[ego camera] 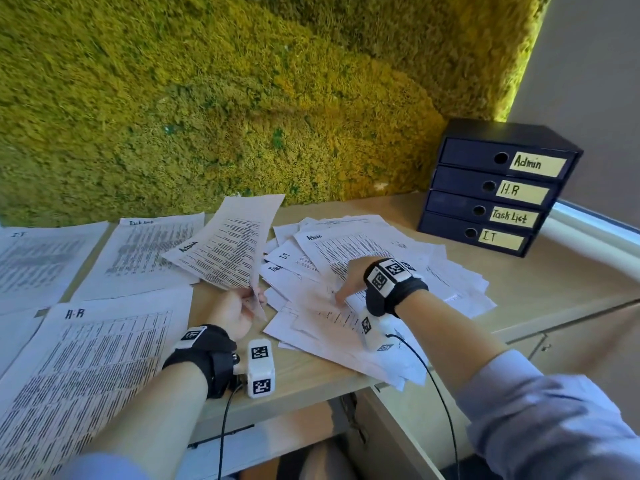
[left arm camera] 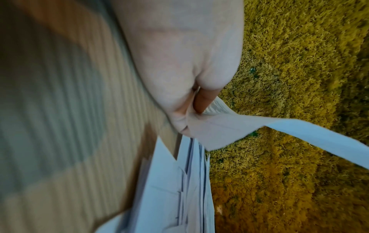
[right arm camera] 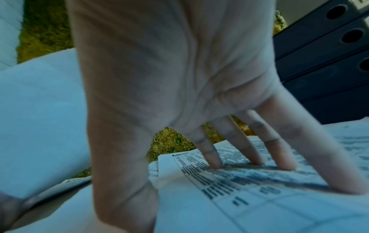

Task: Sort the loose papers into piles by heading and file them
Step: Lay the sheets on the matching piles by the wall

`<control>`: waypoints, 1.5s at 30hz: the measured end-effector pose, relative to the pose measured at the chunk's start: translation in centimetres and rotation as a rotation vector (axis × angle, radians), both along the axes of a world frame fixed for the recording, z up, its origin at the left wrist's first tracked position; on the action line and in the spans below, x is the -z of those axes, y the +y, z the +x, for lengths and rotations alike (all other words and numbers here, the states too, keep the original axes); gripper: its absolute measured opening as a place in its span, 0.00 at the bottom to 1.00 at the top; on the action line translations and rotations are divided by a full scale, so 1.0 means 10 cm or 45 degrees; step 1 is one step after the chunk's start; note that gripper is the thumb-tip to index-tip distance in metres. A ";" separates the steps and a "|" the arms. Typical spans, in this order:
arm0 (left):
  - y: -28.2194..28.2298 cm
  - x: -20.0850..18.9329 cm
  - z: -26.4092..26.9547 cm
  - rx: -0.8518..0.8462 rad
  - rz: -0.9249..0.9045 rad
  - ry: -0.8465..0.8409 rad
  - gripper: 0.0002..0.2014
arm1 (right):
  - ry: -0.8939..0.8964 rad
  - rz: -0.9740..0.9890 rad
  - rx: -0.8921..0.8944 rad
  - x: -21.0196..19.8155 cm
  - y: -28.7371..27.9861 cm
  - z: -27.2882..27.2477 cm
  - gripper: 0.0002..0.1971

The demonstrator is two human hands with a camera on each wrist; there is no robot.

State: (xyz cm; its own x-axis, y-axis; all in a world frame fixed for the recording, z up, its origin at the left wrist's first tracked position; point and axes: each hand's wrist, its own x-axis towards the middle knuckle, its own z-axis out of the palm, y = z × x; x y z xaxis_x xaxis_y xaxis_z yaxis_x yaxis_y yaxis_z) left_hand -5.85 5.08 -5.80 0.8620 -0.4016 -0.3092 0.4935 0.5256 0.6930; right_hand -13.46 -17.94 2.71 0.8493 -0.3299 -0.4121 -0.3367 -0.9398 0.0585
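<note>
My left hand [ego camera: 242, 304] pinches the lower corner of a printed sheet headed "Admin" [ego camera: 228, 247], held up off the desk and tilted; the left wrist view shows thumb and finger [left arm camera: 201, 102] clamped on that sheet [left arm camera: 299, 130]. My right hand [ego camera: 346, 289] rests with straight, spread fingers [right arm camera: 279, 149] on the messy heap of loose papers [ego camera: 381, 271], on a sheet also headed "Admin" [right arm camera: 229, 178]. Sorted sheets lie on the left: "IT" [ego camera: 38, 261], "Task List" [ego camera: 145, 254], "H.R" [ego camera: 86, 368].
A dark blue drawer unit [ego camera: 491, 188] at the back right carries labels Admin, H.R, Task List and I.T, all drawers closed. A moss wall [ego camera: 242, 98] backs the wooden desk [ego camera: 519, 271]. The desk's front edge runs below my wrists.
</note>
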 end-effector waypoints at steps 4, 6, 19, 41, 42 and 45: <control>0.00 0.02 0.00 -0.018 -0.019 0.023 0.12 | 0.032 -0.020 -0.031 -0.04 0.01 0.04 0.22; 0.00 0.02 0.00 -0.009 -0.016 0.021 0.12 | 0.038 -0.012 -0.028 -0.08 0.00 0.03 0.27; 0.02 0.03 0.00 -0.002 0.000 0.046 0.09 | 0.066 -0.060 -0.066 0.02 -0.02 0.03 0.24; 0.05 0.01 -0.02 -0.017 -0.135 0.090 0.11 | -0.412 -0.035 0.166 0.07 -0.04 0.03 0.28; 0.05 0.01 -0.02 -0.038 -0.193 0.123 0.11 | -0.458 0.004 0.246 0.04 -0.12 -0.02 0.27; 0.07 0.01 -0.03 -0.033 -0.305 0.150 0.09 | -0.560 0.100 0.470 0.04 -0.43 -0.18 0.24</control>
State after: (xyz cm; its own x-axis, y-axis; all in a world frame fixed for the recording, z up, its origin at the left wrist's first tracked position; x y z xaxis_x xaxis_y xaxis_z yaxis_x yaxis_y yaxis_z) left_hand -6.20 5.79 -5.92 0.8364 -0.4540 -0.3071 0.5480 0.6809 0.4859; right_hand -15.22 -22.21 2.29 0.7808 -0.6194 -0.0819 -0.6198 -0.7514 -0.2264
